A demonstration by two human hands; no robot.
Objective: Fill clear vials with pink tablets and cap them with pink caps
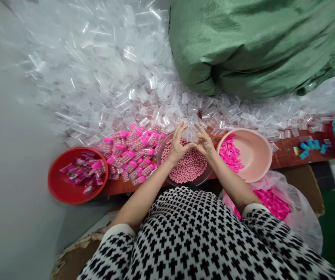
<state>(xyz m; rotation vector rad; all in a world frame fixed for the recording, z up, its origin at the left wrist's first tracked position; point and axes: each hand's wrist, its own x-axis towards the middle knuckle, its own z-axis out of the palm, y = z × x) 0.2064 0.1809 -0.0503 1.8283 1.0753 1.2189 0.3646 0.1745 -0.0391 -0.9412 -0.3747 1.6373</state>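
The left hand and right hand meet over the bowl of pink beads, thumbs nearly touching and fingers curved around a few clear cups; whether they pinch them, I cannot tell. The bowl sits at the bench's front edge, close against the torso. Filled boxes crowd its left side, and the pink basin stands just right, caps gathered along its left wall. Behind, a clear heap and the green sack limit reach. The red bowl overhangs the front edge at far left. Bare wood shows between basin and blue pieces.
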